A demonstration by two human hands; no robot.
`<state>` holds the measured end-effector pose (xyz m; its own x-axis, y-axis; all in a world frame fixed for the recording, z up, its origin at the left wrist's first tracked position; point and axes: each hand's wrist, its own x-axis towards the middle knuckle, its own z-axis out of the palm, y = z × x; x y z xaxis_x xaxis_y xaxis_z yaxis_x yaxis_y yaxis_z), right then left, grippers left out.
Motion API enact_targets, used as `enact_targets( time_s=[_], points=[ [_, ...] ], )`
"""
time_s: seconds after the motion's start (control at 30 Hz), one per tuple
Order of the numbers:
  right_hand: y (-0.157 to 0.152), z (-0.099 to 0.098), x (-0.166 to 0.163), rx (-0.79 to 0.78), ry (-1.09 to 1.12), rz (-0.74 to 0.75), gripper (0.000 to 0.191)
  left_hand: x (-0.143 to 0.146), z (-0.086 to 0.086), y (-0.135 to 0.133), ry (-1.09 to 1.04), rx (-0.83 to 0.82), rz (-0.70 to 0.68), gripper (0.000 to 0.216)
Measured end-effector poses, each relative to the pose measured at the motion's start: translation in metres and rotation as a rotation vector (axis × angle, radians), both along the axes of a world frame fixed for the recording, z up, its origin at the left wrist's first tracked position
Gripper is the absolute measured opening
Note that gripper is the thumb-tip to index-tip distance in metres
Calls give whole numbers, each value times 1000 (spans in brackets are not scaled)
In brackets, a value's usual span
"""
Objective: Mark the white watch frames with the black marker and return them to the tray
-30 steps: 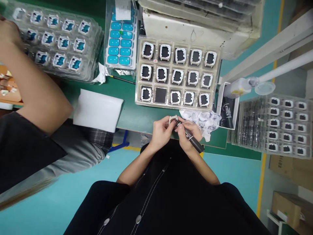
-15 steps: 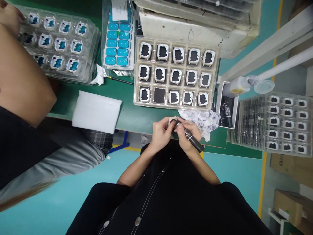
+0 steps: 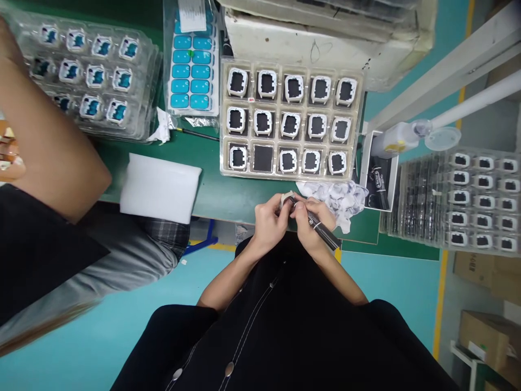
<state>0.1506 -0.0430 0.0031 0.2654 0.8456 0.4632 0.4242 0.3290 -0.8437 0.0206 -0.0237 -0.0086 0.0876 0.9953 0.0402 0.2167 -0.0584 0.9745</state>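
My left hand (image 3: 268,220) is closed around a small white square frame part (image 3: 286,197), held at the near edge of the green table (image 3: 220,190). My right hand (image 3: 310,224) grips a black marker pen (image 3: 321,231) whose tip touches the part. Just beyond my hands lies a beige tray (image 3: 290,118) holding rows of the same white-framed parts with dark centres; one pocket in its near row holds only a dark square.
A crumpled white wipe (image 3: 340,196) lies right of my hands. A white foam block (image 3: 159,187) sits to the left. A co-worker's arm (image 3: 49,136) reaches over clear trays of blue-centred parts (image 3: 87,70). More clear trays (image 3: 464,198) are stacked at right, beside a small box of markers (image 3: 378,176).
My hands have stayed in place with the pen on the part. The co-worker's arm at left has shifted slightly.
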Motion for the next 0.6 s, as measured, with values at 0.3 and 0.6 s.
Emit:
enact_targets(
  time_s=[0.3, 0.6],
  points=[
    [3, -2, 1, 124, -116, 55, 8, -1, 2, 1, 24, -31, 1, 32],
    [1, -3, 2, 69, -16, 76, 10, -3, -1, 2, -52, -110, 7, 32]
  ],
)
